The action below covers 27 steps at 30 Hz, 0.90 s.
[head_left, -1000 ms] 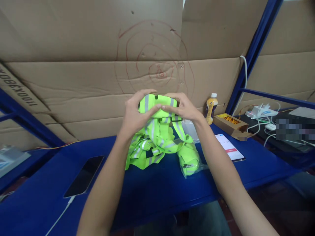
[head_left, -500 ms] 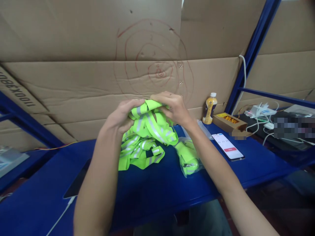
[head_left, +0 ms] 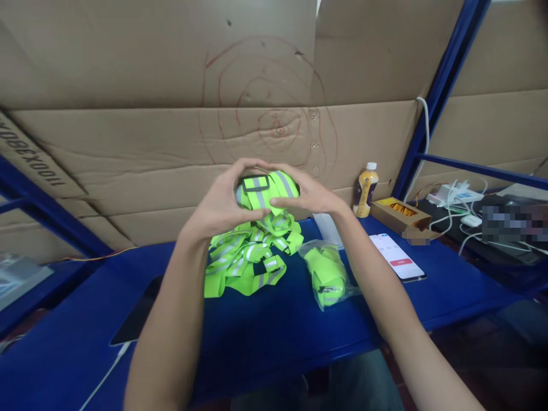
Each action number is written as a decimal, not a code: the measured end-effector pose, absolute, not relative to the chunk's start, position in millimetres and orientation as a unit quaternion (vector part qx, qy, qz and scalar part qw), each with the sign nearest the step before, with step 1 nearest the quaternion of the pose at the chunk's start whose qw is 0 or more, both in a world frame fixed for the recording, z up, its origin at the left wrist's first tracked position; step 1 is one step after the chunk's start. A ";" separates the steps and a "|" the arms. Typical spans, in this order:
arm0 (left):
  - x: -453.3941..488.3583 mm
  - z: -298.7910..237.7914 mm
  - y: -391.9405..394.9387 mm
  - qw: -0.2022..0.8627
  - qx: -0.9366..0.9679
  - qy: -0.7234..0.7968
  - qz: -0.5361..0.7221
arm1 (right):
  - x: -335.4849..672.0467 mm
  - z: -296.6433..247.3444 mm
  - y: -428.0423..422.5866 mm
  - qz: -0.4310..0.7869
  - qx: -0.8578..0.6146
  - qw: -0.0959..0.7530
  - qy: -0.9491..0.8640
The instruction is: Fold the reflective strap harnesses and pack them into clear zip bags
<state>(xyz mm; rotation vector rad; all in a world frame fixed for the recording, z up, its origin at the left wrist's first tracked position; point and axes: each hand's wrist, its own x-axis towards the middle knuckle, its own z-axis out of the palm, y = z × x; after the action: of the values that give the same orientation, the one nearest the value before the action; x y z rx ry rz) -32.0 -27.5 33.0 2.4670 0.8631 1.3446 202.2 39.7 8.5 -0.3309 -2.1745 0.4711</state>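
A neon-yellow reflective strap vest (head_left: 264,194) with grey stripes and a black buckle is bunched into a bundle between both hands, raised above the blue table (head_left: 265,331). My left hand (head_left: 220,202) cups its left side, fingers curled round it. My right hand (head_left: 306,191) presses on its right side and top. Loose straps hang from the bundle down to a pile of the same neon strapping (head_left: 244,262) on the table. A second vest folded inside a clear plastic bag (head_left: 327,274) lies just to the right of the pile.
A dark phone (head_left: 135,322) with a white cable lies at the left, partly behind my left forearm. A lit phone (head_left: 396,257) lies at the right. A yellow drink bottle (head_left: 365,191), an open cardboard box (head_left: 400,216) and white chargers (head_left: 456,197) stand further right. Cardboard sheets (head_left: 171,114) form the back wall.
Both hands have gathered the loose vest into a tighter bundle with the black buckle now facing me, and they hold it closer together than half a second ago.
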 end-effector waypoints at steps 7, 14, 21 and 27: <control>-21.0 24.0 -18.4 0.078 0.802 0.336 0.488 | 215.3 21.5 31.1 0.225 -0.160 0.467 -0.840; -25.8 12.7 -10.9 0.427 0.647 0.371 0.511 | 202.3 16.6 33.5 0.058 -0.133 0.506 -0.850; -24.5 20.6 -2.9 0.505 0.570 0.342 0.551 | 190.5 10.1 33.2 -0.006 -0.113 0.494 -0.862; -11.0 18.7 -2.2 0.405 0.582 0.355 0.609 | 186.6 12.8 25.1 0.083 -0.108 0.511 -0.848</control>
<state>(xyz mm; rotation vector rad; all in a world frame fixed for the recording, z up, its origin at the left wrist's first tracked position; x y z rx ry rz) -11.0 -2.2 18.7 1.4697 0.8962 1.5375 186.6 25.1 12.8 -0.2594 -2.0418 0.2003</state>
